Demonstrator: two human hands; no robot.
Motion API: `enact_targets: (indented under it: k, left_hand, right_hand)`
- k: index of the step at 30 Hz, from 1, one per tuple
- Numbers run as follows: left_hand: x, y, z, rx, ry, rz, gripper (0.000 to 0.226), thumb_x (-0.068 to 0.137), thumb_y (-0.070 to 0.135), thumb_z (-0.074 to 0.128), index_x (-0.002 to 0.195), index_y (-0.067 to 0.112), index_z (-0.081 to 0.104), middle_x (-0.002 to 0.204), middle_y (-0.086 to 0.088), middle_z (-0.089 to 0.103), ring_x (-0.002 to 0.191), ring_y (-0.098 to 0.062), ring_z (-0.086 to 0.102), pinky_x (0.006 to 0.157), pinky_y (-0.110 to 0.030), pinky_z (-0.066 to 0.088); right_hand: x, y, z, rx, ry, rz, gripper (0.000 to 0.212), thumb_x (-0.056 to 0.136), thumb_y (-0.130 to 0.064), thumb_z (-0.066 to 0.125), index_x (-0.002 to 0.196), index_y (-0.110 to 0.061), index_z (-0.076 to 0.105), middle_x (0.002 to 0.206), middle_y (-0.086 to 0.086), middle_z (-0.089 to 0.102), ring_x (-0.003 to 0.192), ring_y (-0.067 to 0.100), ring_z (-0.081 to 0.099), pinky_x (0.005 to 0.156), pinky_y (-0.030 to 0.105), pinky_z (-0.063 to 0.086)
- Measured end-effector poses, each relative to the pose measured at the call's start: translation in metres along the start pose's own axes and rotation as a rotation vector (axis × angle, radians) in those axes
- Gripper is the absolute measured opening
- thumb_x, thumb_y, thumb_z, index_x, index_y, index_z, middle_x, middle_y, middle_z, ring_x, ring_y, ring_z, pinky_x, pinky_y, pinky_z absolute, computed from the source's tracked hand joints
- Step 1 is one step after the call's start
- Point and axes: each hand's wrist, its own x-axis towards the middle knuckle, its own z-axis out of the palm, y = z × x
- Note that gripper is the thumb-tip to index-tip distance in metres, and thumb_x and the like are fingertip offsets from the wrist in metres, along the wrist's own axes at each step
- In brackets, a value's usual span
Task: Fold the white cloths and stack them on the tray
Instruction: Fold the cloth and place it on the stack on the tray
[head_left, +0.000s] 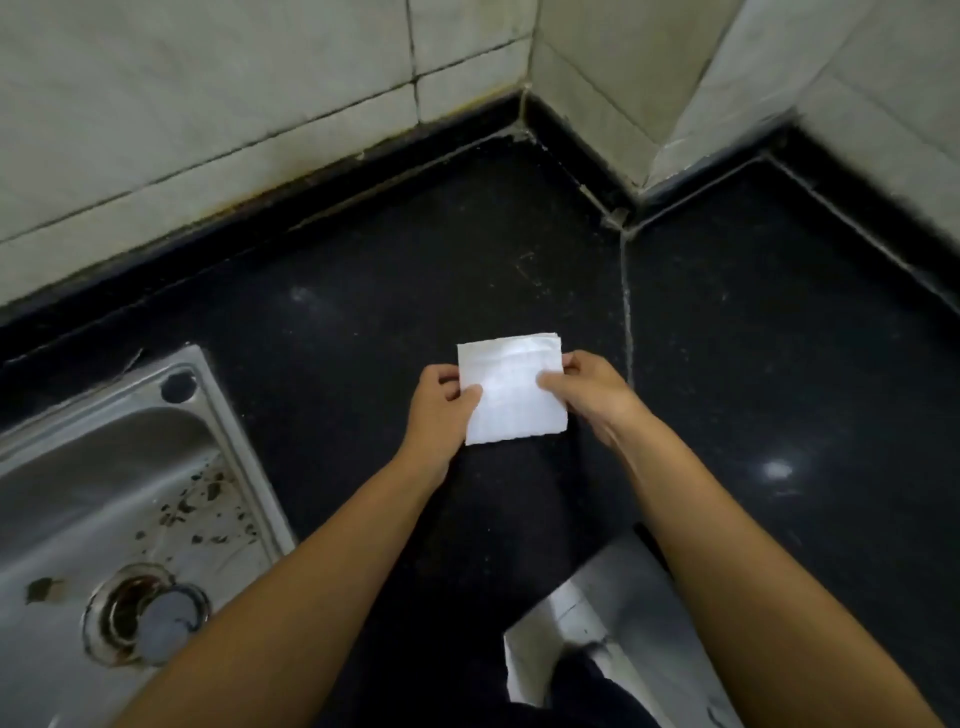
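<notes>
Between both hands (511, 397), folded white cloth (511, 397) edges

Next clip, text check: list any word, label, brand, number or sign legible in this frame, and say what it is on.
None: no readable text anywhere in the head view.
White cloth, pinched by the left hand and right hand: only a faint woven grid, no print.
Steel sink: stains and a drain, no brand mark visible.
Black counter and wall tiles: scuffs and grout lines only.
</notes>
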Motion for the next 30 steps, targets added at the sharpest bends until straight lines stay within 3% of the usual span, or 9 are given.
enact_targets:
  k: [2, 5, 8, 12, 14, 18, 22, 26, 30]
  left_hand:
    - [-0.011, 0.009, 0.017, -0.07, -0.132, -0.067, 0.036, 0.091, 0.006, 0.054, 0.126, 0.013, 0.045, 0.111, -0.003, 0.062, 0.096, -0.017, 0.063, 0.072, -0.028, 0.053]
    - [-0.032, 0.01, 0.052, -0.062, -0.361, -0.141, 0.035, 0.091, 0.0, 0.051, 0.125, 0.005, 0.051, 0.102, -0.001, 0.065, 0.093, -0.016, 0.063, 0.075, -0.031, 0.052]
    - [-0.068, 0.002, 0.098, -0.054, -0.537, -0.241, 0.025, 0.092, 0.006, 0.053, 0.116, 0.011, 0.057, 0.109, -0.005, 0.065, 0.096, -0.018, 0.062, 0.073, -0.034, 0.051]
    - [-0.141, -0.024, 0.162, 0.044, -0.72, -0.301, 0.019, 0.093, 0.013, 0.055, 0.111, 0.013, 0.058, 0.108, -0.005, 0.066, 0.096, -0.019, 0.063, 0.077, -0.039, 0.052]
    - [-0.188, -0.045, 0.195, 0.111, -0.828, -0.316, 0.009, 0.092, 0.011, 0.056, 0.098, 0.015, 0.061, 0.1, -0.004, 0.068, 0.09, -0.018, 0.065, 0.078, -0.039, 0.053]
    - [-0.304, -0.101, 0.261, 0.278, -0.997, -0.328, 0.013, 0.091, 0.007, 0.056, 0.086, 0.018, 0.061, 0.09, -0.003, 0.067, 0.082, -0.017, 0.063, 0.078, -0.037, 0.051]
    - [-0.436, -0.166, 0.319, 0.482, -1.2, -0.368, 0.014, 0.09, 0.006, 0.055, 0.086, 0.018, 0.061, 0.09, -0.002, 0.064, 0.081, -0.016, 0.062, 0.072, -0.035, 0.052]
    - [-0.556, -0.22, 0.369, 0.686, -1.414, -0.367, 0.014, 0.09, 0.006, 0.056, 0.085, 0.018, 0.061, 0.09, -0.001, 0.063, 0.081, -0.015, 0.062, 0.069, -0.036, 0.053]
    - [-0.651, -0.261, 0.41, 0.834, -1.566, -0.327, 0.012, 0.089, 0.007, 0.056, 0.084, 0.018, 0.06, 0.087, 0.0, 0.063, 0.072, -0.011, 0.063, 0.066, -0.034, 0.051]
  right_hand:
    - [-0.02, 0.017, -0.027, 0.235, -0.031, 0.041, 0.023, 0.086, -0.005, 0.061, 0.11, -0.003, 0.061, 0.106, 0.013, 0.067, 0.092, 0.024, 0.065, 0.079, 0.034, 0.054]
    - [-0.063, 0.051, -0.067, 0.425, -0.015, 0.061, 0.024, 0.088, -0.002, 0.058, 0.112, 0.0, 0.063, 0.105, 0.014, 0.068, 0.092, 0.025, 0.066, 0.076, 0.034, 0.055]
    - [-0.115, 0.094, -0.106, 0.551, 0.105, 0.048, 0.022, 0.09, -0.009, 0.058, 0.111, -0.007, 0.064, 0.109, 0.012, 0.068, 0.097, 0.026, 0.065, 0.081, 0.039, 0.053]
    - [-0.208, 0.168, -0.158, 0.709, 0.304, 0.037, 0.014, 0.093, -0.014, 0.055, 0.103, -0.013, 0.065, 0.102, 0.008, 0.069, 0.091, 0.024, 0.066, 0.073, 0.037, 0.054]
    - [-0.264, 0.215, -0.179, 0.764, 0.393, 0.022, 0.016, 0.093, -0.012, 0.053, 0.103, -0.012, 0.065, 0.101, 0.008, 0.069, 0.09, 0.024, 0.065, 0.072, 0.037, 0.053]
    - [-0.394, 0.32, -0.203, 0.89, 0.599, 0.024, 0.018, 0.093, -0.008, 0.052, 0.106, -0.009, 0.064, 0.101, 0.011, 0.066, 0.091, 0.026, 0.062, 0.082, 0.042, 0.052]
    - [-0.532, 0.421, -0.21, 1.018, 0.841, 0.088, 0.013, 0.093, -0.008, 0.053, 0.09, -0.015, 0.064, 0.086, 0.004, 0.065, 0.076, 0.017, 0.061, 0.057, 0.028, 0.051]
    - [-0.65, 0.502, -0.211, 1.175, 1.039, 0.121, 0.013, 0.092, -0.009, 0.056, 0.085, -0.019, 0.061, 0.081, -0.002, 0.067, 0.075, 0.013, 0.061, 0.057, 0.023, 0.051]
    - [-0.736, 0.56, -0.216, 1.315, 1.18, 0.086, 0.015, 0.091, -0.007, 0.056, 0.082, -0.019, 0.059, 0.063, -0.008, 0.069, 0.055, 0.004, 0.065, 0.053, 0.019, 0.055]
